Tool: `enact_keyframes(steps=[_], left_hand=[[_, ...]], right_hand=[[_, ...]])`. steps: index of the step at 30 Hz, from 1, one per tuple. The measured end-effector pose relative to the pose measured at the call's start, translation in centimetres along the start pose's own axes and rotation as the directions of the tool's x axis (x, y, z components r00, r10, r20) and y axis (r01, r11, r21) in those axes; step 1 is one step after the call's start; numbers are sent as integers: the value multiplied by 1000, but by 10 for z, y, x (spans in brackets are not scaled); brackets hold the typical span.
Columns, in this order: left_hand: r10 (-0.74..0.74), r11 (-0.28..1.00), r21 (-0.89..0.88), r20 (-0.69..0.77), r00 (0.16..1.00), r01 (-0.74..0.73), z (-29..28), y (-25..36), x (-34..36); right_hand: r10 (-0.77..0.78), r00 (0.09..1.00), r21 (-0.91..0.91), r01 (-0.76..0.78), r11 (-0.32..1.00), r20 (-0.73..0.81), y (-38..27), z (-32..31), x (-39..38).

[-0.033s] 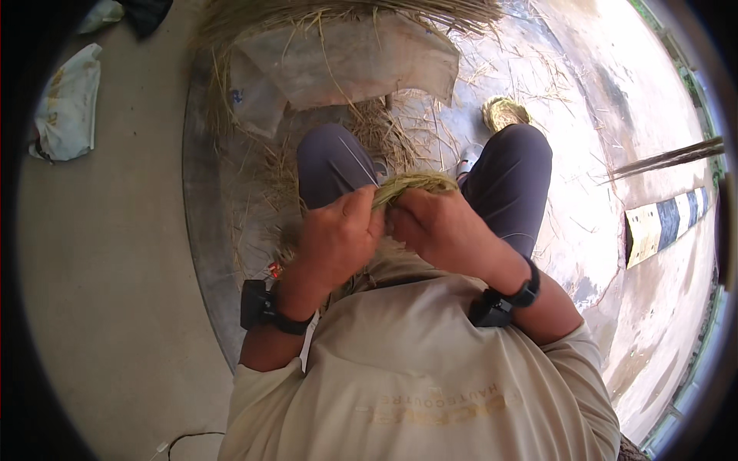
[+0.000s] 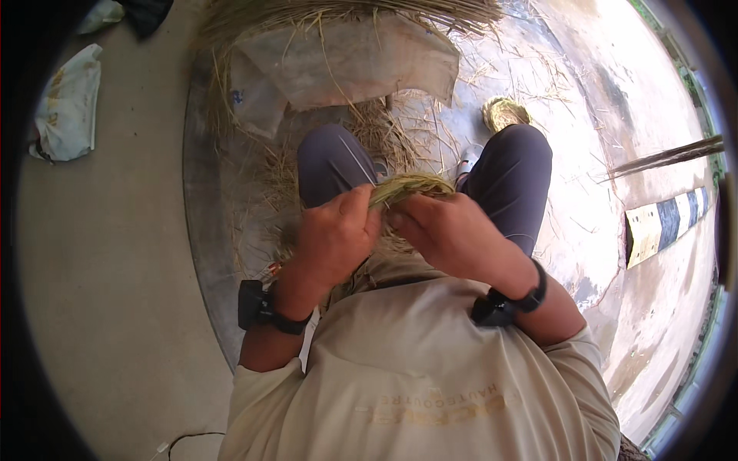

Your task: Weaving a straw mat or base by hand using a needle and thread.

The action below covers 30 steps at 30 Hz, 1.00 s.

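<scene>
Between my knees I hold a curved, greenish straw coil point(image 2: 415, 182), its strands bundled into a thick rounded band. My left hand point(image 2: 340, 230) pinches the coil's left end, fingers closed. A thin pale line, a strand or a needle, rises beside those fingertips; I cannot tell which. My right hand point(image 2: 450, 230) is closed on the near side of the coil, thumb and fingertips turned inward toward the left hand. The fingers partly hide the coil's underside.
A round straw basket point(image 2: 506, 114) stands on the floor beyond my right knee. Ahead, long straw stalks point(image 2: 354, 9) lie over a translucent plastic sheet point(image 2: 346, 65). Loose straw litters the mat. A white sack point(image 2: 71, 104) lies far left; a striped kerb block point(image 2: 667, 224) is right.
Both hands have shifted very slightly, and the coil has tilted a little with them. The grip of each hand stays the same.
</scene>
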<state>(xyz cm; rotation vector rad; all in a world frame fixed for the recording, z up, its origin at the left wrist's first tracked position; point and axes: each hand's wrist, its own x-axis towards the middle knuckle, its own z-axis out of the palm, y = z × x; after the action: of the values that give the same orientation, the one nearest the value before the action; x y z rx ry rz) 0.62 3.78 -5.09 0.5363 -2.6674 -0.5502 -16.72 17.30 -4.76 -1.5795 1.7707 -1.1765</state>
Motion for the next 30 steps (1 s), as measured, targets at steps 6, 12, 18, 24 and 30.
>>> enact_keyframes(steps=[6, 12, 18, 24, 30], left_hand=[[221, 973, 50, 92, 971, -226, 3, 8, -2], [283, 958, 26, 67, 957, -285, 3, 18, 1], [201, 978, 32, 102, 974, -205, 3, 9, -3], [11, 982, 186, 108, 994, -31, -39, -34, -6], [-202, 865, 463, -32, 979, 194, -119, -119, -34]], right_hand=[[-50, 998, -311, 37, 950, -32, -11, -23, 30], [-114, 990, -112, 104, 988, -83, 6, -22, 57], [-311, 939, 18, 317, 948, -143, 10, -4, 42], [34, 999, 965, -15, 261, 7, -19, -105, 2], [253, 935, -481, -345, 806, -248, 36, -189, -87]])
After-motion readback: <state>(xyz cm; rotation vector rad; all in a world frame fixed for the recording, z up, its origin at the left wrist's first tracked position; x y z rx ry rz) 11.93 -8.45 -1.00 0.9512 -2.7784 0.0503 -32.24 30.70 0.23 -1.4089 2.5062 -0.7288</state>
